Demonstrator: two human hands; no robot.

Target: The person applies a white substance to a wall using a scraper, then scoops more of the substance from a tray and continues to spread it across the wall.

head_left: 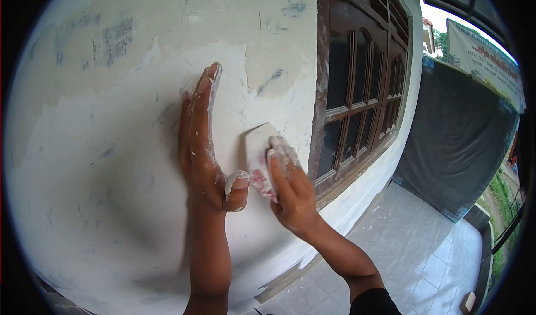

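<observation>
My left hand point(204, 142) is raised upright beside the wall point(111, 164), its fingers stretched out and its thumb apart, with white paste on the fingers and thumb tip. It holds nothing. To its right, my right hand point(293, 189) grips a pale flat scraper point(262, 153) with reddish marks near its lower end. White paste covers the fingers around the scraper. The scraper lies close to the wall's white coating; whether its edge touches is hard to tell. Dark scuffs and patches of older cream paint show on the wall.
A brown wooden window point(357, 92) with dark panes is set in the wall to the right. Beyond it hang a dark sheet point(446, 131) and a printed banner point(483, 58). Grey floor tiles point(385, 248) lie below, with a small block point(468, 302) at the lower right.
</observation>
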